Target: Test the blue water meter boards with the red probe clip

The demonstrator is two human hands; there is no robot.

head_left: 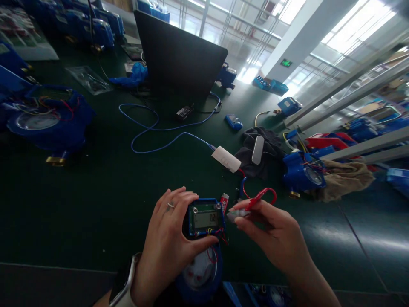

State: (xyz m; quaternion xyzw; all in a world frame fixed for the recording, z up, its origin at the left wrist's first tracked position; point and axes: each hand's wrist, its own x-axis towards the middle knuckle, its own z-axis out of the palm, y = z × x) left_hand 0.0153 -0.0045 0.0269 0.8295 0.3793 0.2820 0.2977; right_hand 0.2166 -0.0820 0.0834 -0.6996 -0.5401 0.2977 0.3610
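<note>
My left hand [171,232], with a ring on one finger, wraps round a blue-framed display module [206,217]. Its lit screen reads what looks like 0.2, and thin coloured wires come out along its lower edge. Below it, partly hidden by my left hand, is a round blue water meter [201,270]. To the right of the module, my right hand [271,230] pinches a small grey connector [237,215] with a red cable [260,198] looping above it. The connector's tip is close to the module's right side; I cannot tell whether they touch. A red-and-white stick-like piece [224,202] stands between them.
A white adapter box [226,159] joins a blue USB cable [153,128] on the dark green table. Behind stands a black laptop [182,55]. Another blue meter [47,121] is at left, one more [302,172] at right beside a brown cloth [345,179].
</note>
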